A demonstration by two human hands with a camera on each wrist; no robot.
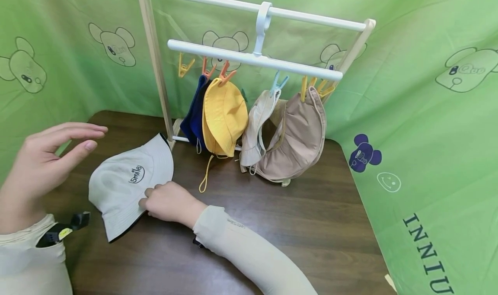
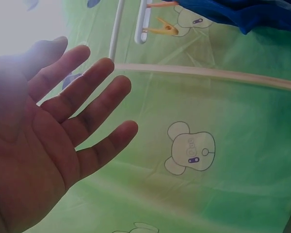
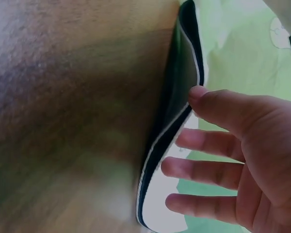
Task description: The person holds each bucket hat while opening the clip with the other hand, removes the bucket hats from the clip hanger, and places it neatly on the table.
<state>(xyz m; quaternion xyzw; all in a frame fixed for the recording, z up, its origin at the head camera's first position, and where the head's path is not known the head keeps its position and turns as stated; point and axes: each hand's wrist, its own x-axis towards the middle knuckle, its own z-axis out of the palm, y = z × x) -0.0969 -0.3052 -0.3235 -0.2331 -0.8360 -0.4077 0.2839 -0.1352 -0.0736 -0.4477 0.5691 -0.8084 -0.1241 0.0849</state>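
Observation:
A white bucket hat (image 1: 116, 178) with "smile" on it and a dark lining lies on the brown table at the left. My right hand (image 1: 167, 201) pinches its near brim; in the right wrist view the thumb of that hand (image 3: 252, 150) is at the edge of the brim (image 3: 157, 145), with several fingers along the outer side. Raised at the far left, my left hand (image 1: 50, 156) holds nothing, its fingers extended and apart from the hat. The left wrist view shows the palm of this hand (image 2: 63, 131) with fingers spread.
A rack (image 1: 153, 52) carries a white hanger (image 1: 233, 55) with colored clips. A blue hat (image 1: 194, 113), a yellow hat (image 1: 225, 117), a pale hat (image 1: 258, 130) and a brown hat (image 1: 303, 139) hang from it. A yellow clip (image 1: 184, 65) at its left end holds nothing. Green cloth surrounds the table.

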